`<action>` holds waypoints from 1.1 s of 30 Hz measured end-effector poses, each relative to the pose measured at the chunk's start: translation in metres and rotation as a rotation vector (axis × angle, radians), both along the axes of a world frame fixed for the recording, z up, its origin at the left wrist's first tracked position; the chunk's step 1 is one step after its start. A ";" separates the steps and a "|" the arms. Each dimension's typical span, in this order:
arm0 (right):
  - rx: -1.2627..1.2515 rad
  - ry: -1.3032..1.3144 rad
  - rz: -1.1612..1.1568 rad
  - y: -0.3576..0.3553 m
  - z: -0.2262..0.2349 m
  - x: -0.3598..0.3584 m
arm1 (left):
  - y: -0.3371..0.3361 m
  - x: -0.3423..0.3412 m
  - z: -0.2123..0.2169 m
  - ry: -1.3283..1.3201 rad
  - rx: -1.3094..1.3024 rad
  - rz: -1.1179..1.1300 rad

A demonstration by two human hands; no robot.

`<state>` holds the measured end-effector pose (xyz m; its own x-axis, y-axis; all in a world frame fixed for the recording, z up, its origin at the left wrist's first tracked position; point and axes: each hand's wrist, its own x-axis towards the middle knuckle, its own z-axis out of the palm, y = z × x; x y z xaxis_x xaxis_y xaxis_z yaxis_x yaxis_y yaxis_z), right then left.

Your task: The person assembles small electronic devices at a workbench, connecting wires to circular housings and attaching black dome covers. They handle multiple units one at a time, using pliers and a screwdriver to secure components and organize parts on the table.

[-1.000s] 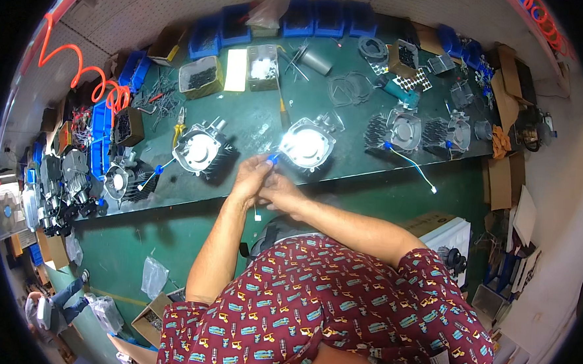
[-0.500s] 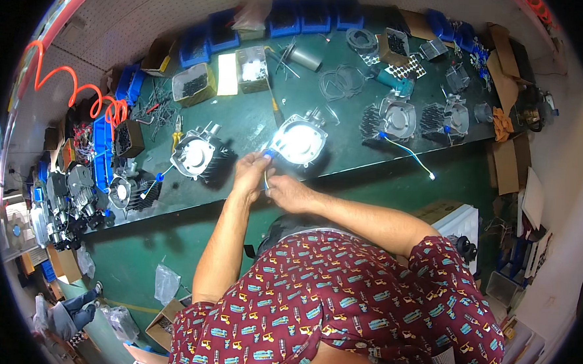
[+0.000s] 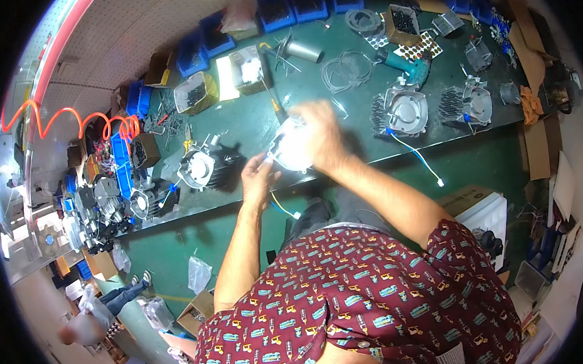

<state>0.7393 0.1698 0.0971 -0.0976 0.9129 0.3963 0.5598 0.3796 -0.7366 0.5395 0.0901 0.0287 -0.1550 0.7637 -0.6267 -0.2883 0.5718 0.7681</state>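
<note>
A round cast-metal housing (image 3: 290, 149), washed out by glare, lies near the bench's front edge. At its left rim my left hand (image 3: 257, 183) is closed, thumb and forefinger pinching where a thin cable leaves the housing; the exact pinch point is hidden. From under these fingers the cable (image 3: 281, 206) hangs over the edge, ending in a white plug. My right hand (image 3: 320, 134) is over the housing's right side, smeared by motion, so its fingers cannot be made out. Just behind the housing lies a screwdriver (image 3: 277, 105).
Finned housings stand left (image 3: 201, 168) and right (image 3: 404, 112) on the green bench. A teal power drill (image 3: 409, 68), a metal cylinder (image 3: 303, 51) and open boxes of small parts (image 3: 196, 92) lie behind. An orange coiled hose (image 3: 77, 115) hangs left. Another person (image 3: 93, 323) is at lower left.
My right hand has left the cable and moved up and right over the housing. The cable's plug end now hangs free below the bench edge. The view has shifted slightly.
</note>
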 end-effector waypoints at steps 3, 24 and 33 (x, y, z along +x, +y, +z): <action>0.035 -0.078 -0.147 0.028 -0.043 -0.002 | -0.006 -0.007 -0.006 -0.187 -0.031 0.063; -0.351 0.028 0.157 0.035 -0.069 0.000 | 0.008 -0.005 0.010 -0.001 -0.091 -0.075; -0.324 0.001 0.149 0.033 -0.062 0.000 | -0.012 -0.010 -0.015 0.778 0.339 -0.404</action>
<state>0.7388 0.2024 0.0351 -0.2391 0.9669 0.0886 0.5150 0.2037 -0.8326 0.5292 0.0779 0.0139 -0.1204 0.9739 -0.1924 0.5473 0.2268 0.8056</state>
